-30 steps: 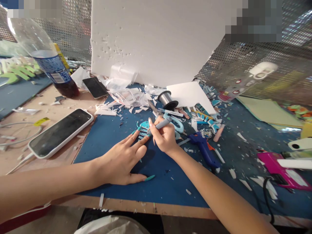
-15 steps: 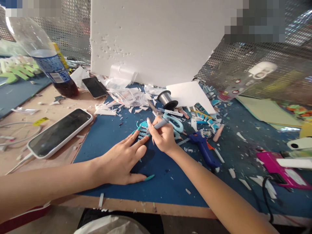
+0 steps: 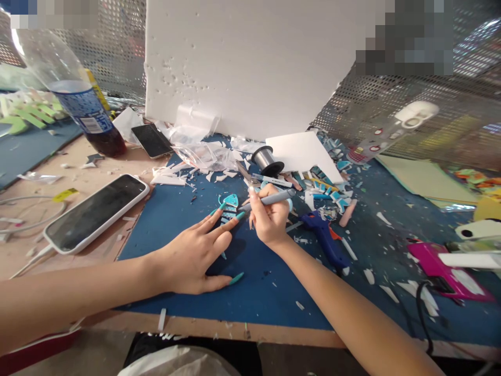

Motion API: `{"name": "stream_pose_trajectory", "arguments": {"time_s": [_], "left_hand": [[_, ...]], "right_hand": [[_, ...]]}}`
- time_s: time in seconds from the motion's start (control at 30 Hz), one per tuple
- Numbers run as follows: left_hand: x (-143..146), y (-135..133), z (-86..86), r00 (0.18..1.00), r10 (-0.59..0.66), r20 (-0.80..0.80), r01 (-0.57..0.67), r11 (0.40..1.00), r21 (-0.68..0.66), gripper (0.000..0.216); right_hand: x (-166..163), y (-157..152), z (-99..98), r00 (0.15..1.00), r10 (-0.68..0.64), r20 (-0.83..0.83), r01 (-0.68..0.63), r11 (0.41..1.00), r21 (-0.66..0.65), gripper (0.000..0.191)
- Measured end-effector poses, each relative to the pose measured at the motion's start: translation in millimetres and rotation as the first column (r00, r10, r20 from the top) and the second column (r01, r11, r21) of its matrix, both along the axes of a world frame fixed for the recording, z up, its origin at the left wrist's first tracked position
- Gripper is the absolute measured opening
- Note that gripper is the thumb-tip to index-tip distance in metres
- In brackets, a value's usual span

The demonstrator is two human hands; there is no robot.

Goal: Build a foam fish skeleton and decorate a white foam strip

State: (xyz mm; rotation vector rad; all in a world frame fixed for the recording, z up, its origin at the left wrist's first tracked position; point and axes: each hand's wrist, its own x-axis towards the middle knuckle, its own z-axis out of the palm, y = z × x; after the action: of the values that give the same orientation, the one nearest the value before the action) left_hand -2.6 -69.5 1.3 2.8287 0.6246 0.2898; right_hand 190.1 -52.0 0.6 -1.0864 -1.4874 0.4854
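A small light-blue fish-shaped piece [image 3: 230, 201] with dark stripes across its body lies on the blue mat [image 3: 164, 219]. My left hand [image 3: 199, 245] rests flat beside it, fingers spread, with the fingertips pressing on the piece and hiding part of its lower body. In my right hand [image 3: 272, 214] is a grey pen-shaped tool [image 3: 276, 197], held like a pencil, its tip pointing left just right of the piece. Behind that hand sit light-blue-handled scissors [image 3: 290, 203], mostly covered. A blue glue gun [image 3: 324, 237] lies to the right of the hand.
A white phone [image 3: 97, 214] and a cola bottle [image 3: 88, 115] are at the left. A wire spool [image 3: 267, 160], foam scraps and a white foam board [image 3: 242, 62] stand behind. A pink device [image 3: 450, 271] with a black cord lies at the right.
My right hand has moved right, drawing the grey tool back from over the piece and tilting it flatter. More of the fish-shaped piece shows. The left hand has barely moved.
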Motion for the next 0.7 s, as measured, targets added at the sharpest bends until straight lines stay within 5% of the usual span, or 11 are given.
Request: {"name": "stream_pose_trajectory", "arguments": {"time_s": [0.37,0.7], "left_hand": [[-2,-2,3.8,1.0,-0.006,0.008,0.005,0.995,0.1,0.044],[1,-20,6.9,0.998,0.059,-0.016,-0.055,0.981,0.188,0.05]], "right_hand": [[-4,-2,7.7,0.964,0.046,-0.263,-0.066,0.995,-0.071,0.035],[-5,-4,10.2,0.961,0.037,-0.275,-0.053,0.997,-0.049,0.035]]}}
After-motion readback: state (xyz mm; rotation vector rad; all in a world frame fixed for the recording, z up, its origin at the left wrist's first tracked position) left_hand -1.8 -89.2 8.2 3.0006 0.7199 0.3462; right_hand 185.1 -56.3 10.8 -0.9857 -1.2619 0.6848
